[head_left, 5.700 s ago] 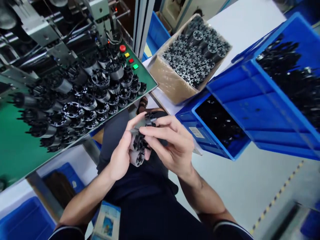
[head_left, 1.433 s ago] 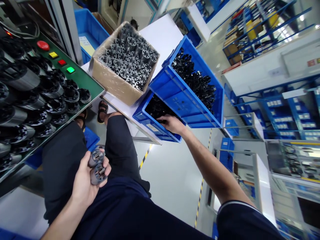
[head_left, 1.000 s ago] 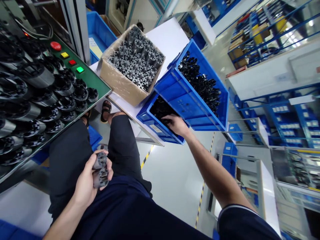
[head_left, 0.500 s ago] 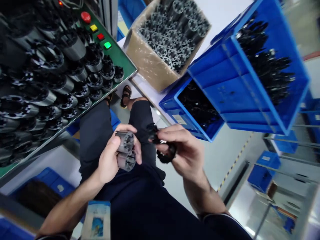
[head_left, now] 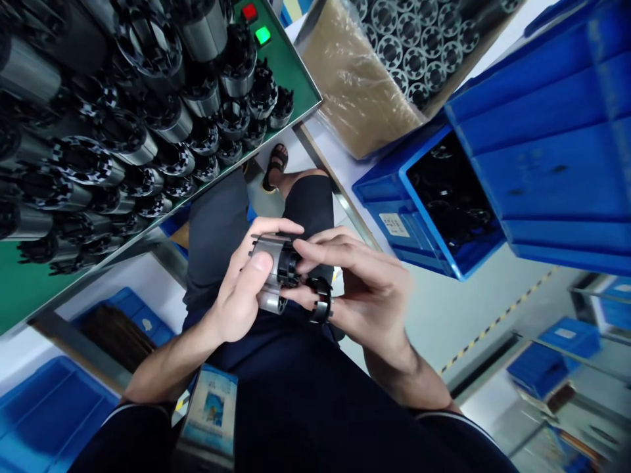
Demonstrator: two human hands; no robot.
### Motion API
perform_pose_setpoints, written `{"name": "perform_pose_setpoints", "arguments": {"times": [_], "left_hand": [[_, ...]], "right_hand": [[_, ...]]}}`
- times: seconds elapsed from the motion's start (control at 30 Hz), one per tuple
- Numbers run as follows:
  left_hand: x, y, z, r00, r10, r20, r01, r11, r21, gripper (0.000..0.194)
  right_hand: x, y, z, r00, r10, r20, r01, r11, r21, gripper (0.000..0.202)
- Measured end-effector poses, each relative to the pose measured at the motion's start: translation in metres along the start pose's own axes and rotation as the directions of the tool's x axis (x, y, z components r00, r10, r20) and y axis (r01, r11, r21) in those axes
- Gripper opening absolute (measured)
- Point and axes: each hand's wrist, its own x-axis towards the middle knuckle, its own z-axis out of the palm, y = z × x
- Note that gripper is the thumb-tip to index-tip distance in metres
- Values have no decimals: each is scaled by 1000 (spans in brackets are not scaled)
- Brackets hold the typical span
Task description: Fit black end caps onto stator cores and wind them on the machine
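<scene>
My left hand (head_left: 234, 299) is closed around two grey slotted metal cylinders that look like motor stator cores. The upper stator core (head_left: 266, 249) lies under the thumb, and the lower stator core (head_left: 269, 302) sits against it. At the upper core's right end is a black toothed plastic ring (head_left: 287, 266), with the fingertips of my right hand (head_left: 374, 282) on it. Whether that ring is fully seated I cannot tell. Around a lower finger of the same hand hangs a second black toothed ring (head_left: 323, 302), apart from the cores.
Many stator cores with black ends stand on a green bench (head_left: 308, 92) at upper left. Beyond it is a plastic-lined cardboard box (head_left: 355, 98) of bare cores. A blue bin (head_left: 389, 190) of black parts and a larger blue crate (head_left: 547, 157) stand to the right.
My hands have come together. A black ring in my right fingers now meets the end of the upper stator core. The view has shifted, so the bench and bins appear further right.
</scene>
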Motion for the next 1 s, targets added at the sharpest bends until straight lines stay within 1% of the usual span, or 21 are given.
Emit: {"name": "perform_pose_setpoints", "arguments": {"times": [0.07, 0.13, 0.2, 0.23, 0.27, 0.33, 0.4, 0.43, 0.5, 0.57, 0.63, 0.7, 0.73, 0.8, 0.83, 0.9, 0.97, 1.0], "left_hand": [[-1, 1, -2, 999, 13, 40, -13, 1000, 6, 52], [-2, 3, -2, 997, 11, 78, -11, 1000, 5, 51], [-1, 4, -1, 998, 12, 66, -12, 1000, -9, 52], [1, 4, 0, 999, 13, 35, -12, 1000, -27, 53], [3, 3, 2, 1000, 6, -10, -6, 998, -58, 52], [10, 1, 3, 995, -39, -89, 23, 985, -170, 44], [17, 0, 3, 990, -84, -115, 48, 957, -287, 39], [20, -1, 3, 990, -89, -113, 48, 946, -322, 40], [25, -1, 0, 991, -77, -111, 35, 940, -340, 44], [27, 1, -2, 990, -80, -112, 38, 942, -334, 46], [28, 3, -2, 990, -89, -107, 49, 942, -331, 46], [28, 4, 0, 989, -71, -127, 29, 952, -306, 47], [28, 4, 2, 987, -51, -155, 5, 959, -285, 47], [29, 4, 6, 975, -6, -224, -49, 970, -239, 44], [29, 5, 9, 967, 16, -255, -74, 973, -219, 42], [28, 6, 13, 952, 68, -298, -128, 973, -190, 39], [27, 9, 15, 945, 99, -313, -160, 972, -174, 36], [26, 10, 15, 945, 97, -314, -157, 972, -173, 35]], "right_hand": [[-1, 0, 5, 1000, 11, -11, -11, 1000, -17, 60], [-2, 0, 10, 1000, 14, -25, -15, 999, -35, 58], [-1, -1, 12, 1000, -6, -14, 6, 999, -54, 60], [0, -2, 11, 1000, -17, 18, 18, 997, -72, 62], [2, -3, 8, 998, -15, 63, 21, 996, -90, 62], [8, -4, -4, 986, 30, 162, -8, 991, -132, 60], [13, -3, -19, 967, 96, 237, -50, 979, -196, 54], [14, -1, -27, 961, 118, 252, -57, 970, -235, 50], [14, 2, -37, 959, 134, 250, -55, 952, -301, 44], [11, 3, -39, 969, 136, 206, -70, 952, -299, 35], [6, 3, -33, 979, 151, 136, -118, 967, -225, 25], [2, 2, -20, 986, 157, 59, -149, 981, -121, 22], [1, 1, -13, 990, 140, 21, -138, 988, -66, 22], [1, 0, 1, 997, 73, -34, -72, 997, 11, 22], [2, 0, 6, 998, 44, -45, -44, 999, 17, 24], [3, 1, 14, 999, 33, -38, -33, 999, -20, 29], [2, 2, 16, 998, 60, 4, -60, 997, -46, 36], [1, 2, 16, 997, 70, 34, -69, 997, -35, 42]]}}
